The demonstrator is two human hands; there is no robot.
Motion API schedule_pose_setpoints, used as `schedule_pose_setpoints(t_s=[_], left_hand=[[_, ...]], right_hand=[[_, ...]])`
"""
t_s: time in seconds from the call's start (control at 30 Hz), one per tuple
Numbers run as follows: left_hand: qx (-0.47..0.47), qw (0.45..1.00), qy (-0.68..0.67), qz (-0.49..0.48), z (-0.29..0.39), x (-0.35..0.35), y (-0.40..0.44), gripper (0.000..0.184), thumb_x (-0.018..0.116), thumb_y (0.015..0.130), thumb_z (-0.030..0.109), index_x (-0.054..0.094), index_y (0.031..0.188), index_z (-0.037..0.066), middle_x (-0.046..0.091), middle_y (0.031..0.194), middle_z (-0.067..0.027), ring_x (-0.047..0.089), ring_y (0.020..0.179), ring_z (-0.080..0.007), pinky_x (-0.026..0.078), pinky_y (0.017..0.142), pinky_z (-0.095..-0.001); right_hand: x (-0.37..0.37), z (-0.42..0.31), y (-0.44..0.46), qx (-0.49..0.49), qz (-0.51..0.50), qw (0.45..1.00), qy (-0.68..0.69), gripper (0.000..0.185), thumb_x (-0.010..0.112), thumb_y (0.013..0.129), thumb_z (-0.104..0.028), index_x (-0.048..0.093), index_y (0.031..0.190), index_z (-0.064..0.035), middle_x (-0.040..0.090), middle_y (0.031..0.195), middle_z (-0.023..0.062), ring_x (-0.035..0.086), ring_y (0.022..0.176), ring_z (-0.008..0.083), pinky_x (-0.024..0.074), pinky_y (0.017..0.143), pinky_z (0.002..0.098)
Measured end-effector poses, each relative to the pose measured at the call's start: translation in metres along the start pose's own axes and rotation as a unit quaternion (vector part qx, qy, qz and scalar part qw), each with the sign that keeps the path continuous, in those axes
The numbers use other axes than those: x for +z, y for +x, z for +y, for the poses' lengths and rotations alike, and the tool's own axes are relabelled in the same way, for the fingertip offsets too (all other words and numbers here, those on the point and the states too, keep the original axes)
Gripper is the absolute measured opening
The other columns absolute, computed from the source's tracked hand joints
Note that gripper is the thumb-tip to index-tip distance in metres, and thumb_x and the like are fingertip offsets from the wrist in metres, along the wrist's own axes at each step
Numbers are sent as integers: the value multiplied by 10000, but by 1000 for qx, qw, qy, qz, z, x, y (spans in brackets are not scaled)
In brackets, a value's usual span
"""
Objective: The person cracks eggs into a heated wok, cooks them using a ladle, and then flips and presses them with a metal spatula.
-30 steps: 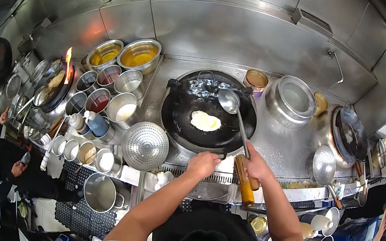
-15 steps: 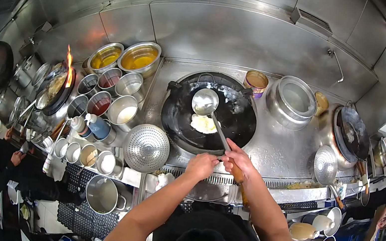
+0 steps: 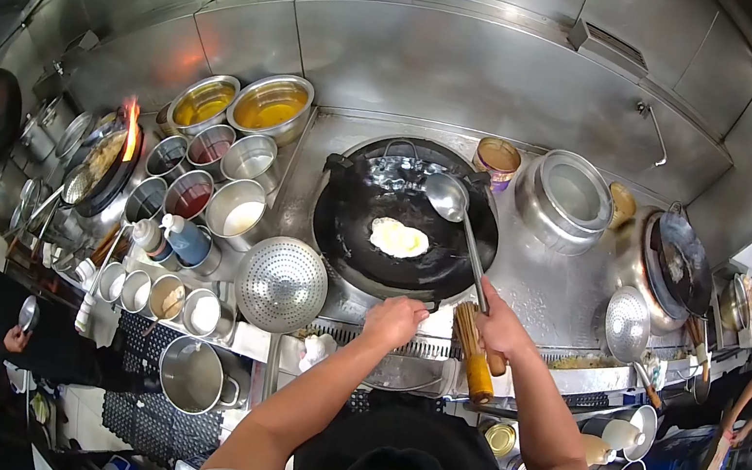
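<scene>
My left hand [image 3: 395,324] is closed at the near rim of the black wok [image 3: 349,221], around its near handle, which the fingers mostly hide. In my right hand [image 3: 501,328] is the handle of a steel ladle [image 3: 447,196], its bowl raised over the wok's right far side. A white and pale yellow fried egg [image 3: 399,239] lies in the wok, apart from the ladle. Just left of my right hand is a bamboo brush [image 3: 473,357] with a yellow-wrapped end.
A perforated strainer [image 3: 281,285], metal pots of seasonings [image 3: 237,209] and bowls of yellow oil [image 3: 270,108] are on the left. A lidded pot [image 3: 570,202] and another wok [image 3: 684,261] stand right. Flame [image 3: 131,129] rises from a left wok. Co-workers are at both sides.
The ladle has swung right, away from above the egg, and my right hand has shifted right. More of the bamboo brush shows. My left hand has stayed at the wok's rim.
</scene>
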State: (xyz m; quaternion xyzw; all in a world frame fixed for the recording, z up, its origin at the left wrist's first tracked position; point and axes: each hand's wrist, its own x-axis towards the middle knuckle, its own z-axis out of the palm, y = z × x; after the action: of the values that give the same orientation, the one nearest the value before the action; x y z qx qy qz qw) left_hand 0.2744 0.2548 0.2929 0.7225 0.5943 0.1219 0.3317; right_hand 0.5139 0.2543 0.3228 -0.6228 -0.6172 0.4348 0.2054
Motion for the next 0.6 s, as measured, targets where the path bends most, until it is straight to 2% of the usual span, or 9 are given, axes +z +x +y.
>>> schedule_pose_setpoints(t_s=[0.1,0.23,0.3,0.4,0.43,0.6], left_hand=[[20,1000,5,12,-7,7,4,273,552,1002,359,739,1090,181,716,1104,-141,666,1065,-373,531,901,-524],[27,999,16,19,-5,5,4,273,543,1012,363,741,1082,189,720,1081,-146,674,1058,-374,540,888,-532],[18,1000,13,7,-3,4,4,270,549,1008,360,742,1080,186,721,1080,-146,677,1051,-375,543,884,-530],[-6,1000,6,-12,3,-1,2,265,562,992,344,742,1092,177,715,1094,-150,662,1055,-381,525,895,-515],[-15,1000,5,-18,4,-3,2,264,567,985,337,742,1098,174,712,1101,-152,653,1059,-383,516,902,-507],[-2,1000,10,-11,-1,1,4,276,565,984,353,744,1113,186,717,1112,-140,656,1074,-376,518,913,-503]], right_hand=[[30,39,38,-38,20,999,-20,828,510,883,-6,161,1632,-65,600,723,93,561,536,152,479,514,323],[49,-22,34,71,-42,974,211,854,522,889,-13,133,1643,-115,564,697,68,529,496,166,450,480,329],[53,-29,42,112,-87,926,349,843,534,928,-23,122,1648,-170,543,713,58,492,498,154,417,477,306],[55,-23,55,105,-137,830,530,809,537,964,-45,136,1646,-216,570,766,76,472,518,142,412,493,298],[54,-23,53,113,-146,819,544,764,527,986,-50,176,1639,-235,567,780,71,457,531,135,404,501,292],[27,-25,16,111,-156,846,498,733,516,987,-41,218,1630,-226,547,772,60,476,531,139,409,500,294]])
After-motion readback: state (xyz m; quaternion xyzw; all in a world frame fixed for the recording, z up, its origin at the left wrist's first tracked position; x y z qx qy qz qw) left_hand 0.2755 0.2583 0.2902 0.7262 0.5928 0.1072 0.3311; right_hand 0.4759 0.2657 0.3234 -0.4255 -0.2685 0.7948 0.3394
